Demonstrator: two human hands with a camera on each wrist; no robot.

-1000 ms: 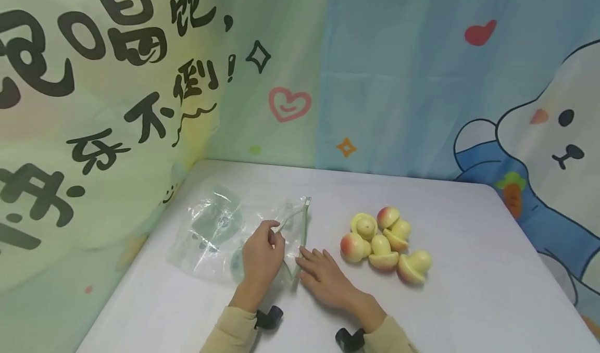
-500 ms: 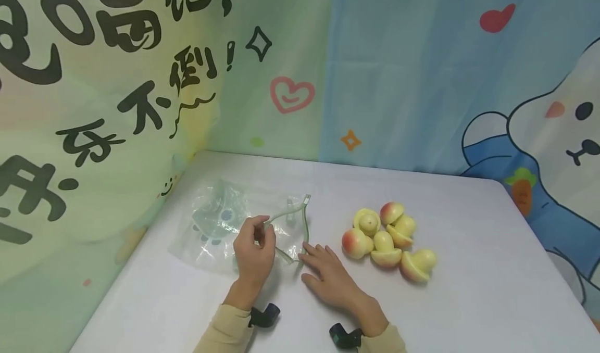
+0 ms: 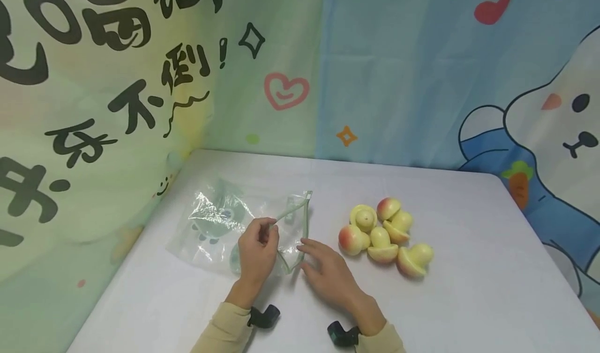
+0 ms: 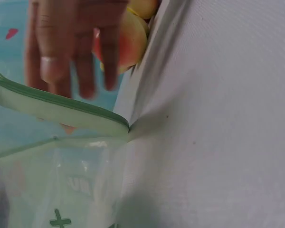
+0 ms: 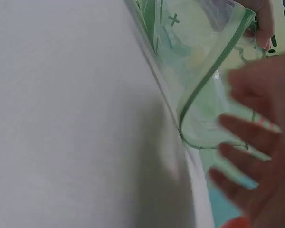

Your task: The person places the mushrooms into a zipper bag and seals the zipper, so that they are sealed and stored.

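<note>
A clear zip bag (image 3: pixel 220 223) with a green zip edge and a pale green printed figure lies on the left of the white table. My left hand (image 3: pixel 257 251) pinches the near side of its zip edge (image 4: pixel 61 102). The bag's mouth gapes toward the right. My right hand (image 3: pixel 330 269) is at the far side of that mouth, fingers spread and relaxed, fingertips close to the green edge. In the right wrist view its fingers (image 5: pixel 247 128) are blurred in front of the mouth (image 5: pixel 213 71).
Several yellow and red mushroom-shaped pieces (image 3: pixel 382 246) lie clustered on the table (image 3: pixel 469 290), right of my right hand. A printed cloth backdrop (image 3: pixel 384 82) stands behind the table and along its left side.
The near zip edge was drawn away to the left, opening the mouth wider. My right hand has come off flat contact at the bag's edge and lifted slightly. The head view shifted a little.
</note>
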